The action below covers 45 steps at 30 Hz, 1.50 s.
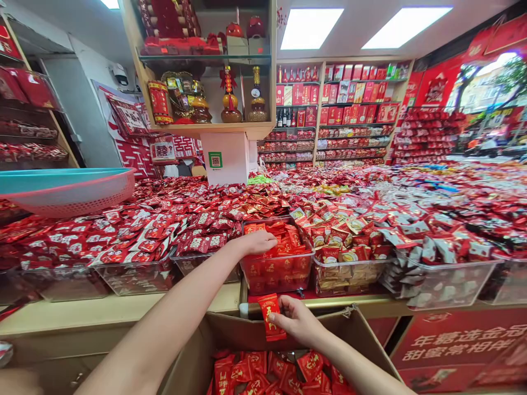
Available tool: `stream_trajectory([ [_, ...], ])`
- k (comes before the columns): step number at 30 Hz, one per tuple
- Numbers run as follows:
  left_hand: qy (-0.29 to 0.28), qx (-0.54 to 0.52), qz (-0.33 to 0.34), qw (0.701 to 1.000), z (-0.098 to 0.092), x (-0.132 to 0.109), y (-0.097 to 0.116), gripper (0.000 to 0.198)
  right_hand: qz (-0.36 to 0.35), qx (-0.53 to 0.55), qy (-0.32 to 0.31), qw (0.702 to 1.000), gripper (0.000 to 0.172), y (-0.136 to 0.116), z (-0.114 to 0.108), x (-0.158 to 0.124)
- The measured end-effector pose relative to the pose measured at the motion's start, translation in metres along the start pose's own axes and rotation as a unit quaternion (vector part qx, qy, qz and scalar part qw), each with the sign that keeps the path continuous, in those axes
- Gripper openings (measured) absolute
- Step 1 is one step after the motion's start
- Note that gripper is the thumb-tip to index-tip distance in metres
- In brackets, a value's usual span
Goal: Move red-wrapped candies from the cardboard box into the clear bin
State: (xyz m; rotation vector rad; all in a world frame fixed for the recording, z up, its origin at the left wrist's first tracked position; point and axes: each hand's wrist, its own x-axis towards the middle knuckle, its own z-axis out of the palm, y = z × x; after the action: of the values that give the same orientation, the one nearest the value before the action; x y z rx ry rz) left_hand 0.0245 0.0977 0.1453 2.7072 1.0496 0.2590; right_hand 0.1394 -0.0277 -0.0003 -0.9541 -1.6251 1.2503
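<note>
Head view: pinched packet [268, 308] in right hand [299, 319] at carton [234, 332]'s far edge. Had left hand [258, 243] over bin [276, 273], couldn't tell grip.

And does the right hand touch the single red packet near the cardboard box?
Touching: the head view shows the right hand pinching the red packet between fingers and thumb.

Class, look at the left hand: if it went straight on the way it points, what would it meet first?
Probably the red packets in the clear bin, just past the left hand; the exact depth is unclear.
</note>
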Motion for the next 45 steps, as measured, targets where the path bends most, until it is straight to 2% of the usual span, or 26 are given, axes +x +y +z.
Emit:
stream_trajectory([
  [7, -0.007, 0.024, 0.006, 1.000, 0.007, -0.009, 0.004, 0.023, 0.005, -0.031, 0.001, 1.000, 0.024, 0.000, 0.002, 0.002],
  [14, -0.019, 0.034, 0.021, 0.999, 0.005, -0.031, 0.015, 0.034, 0.001, -0.061, 0.002, 0.998, 0.021, 0.001, 0.000, 0.001],
  [23, 0.037, 0.142, 0.000, 0.989, 0.018, -0.044, 0.022, 0.035, -0.013, -0.025, -0.012, 1.000, 0.018, 0.001, 0.002, 0.002],
  [31, 0.105, 0.162, -0.022, 0.981, 0.033, -0.049, 0.025, 0.035, -0.005, -0.050, -0.005, 0.999, 0.017, 0.003, 0.002, 0.003],
  [37, 0.136, 0.150, -0.025, 0.979, 0.035, -0.051, 0.027, 0.035, -0.020, -0.046, -0.039, 0.998, 0.014, -0.004, 0.000, 0.002],
  [41, 0.145, 0.153, -0.025, 0.977, 0.037, -0.052, 0.025, 0.034, -0.014, 0.004, -0.043, 0.999, 0.015, -0.026, -0.005, -0.006],
  [43, 0.148, 0.155, -0.021, 0.976, 0.038, -0.052, 0.024, 0.034, -0.026, 0.020, 0.007, 0.999, 0.015, -0.051, -0.014, -0.007],
  [45, 0.153, 0.155, -0.020, 0.976, 0.040, -0.053, 0.023, 0.034, -0.063, -0.051, 0.074, 0.994, 0.014, -0.084, -0.030, 0.002],
])
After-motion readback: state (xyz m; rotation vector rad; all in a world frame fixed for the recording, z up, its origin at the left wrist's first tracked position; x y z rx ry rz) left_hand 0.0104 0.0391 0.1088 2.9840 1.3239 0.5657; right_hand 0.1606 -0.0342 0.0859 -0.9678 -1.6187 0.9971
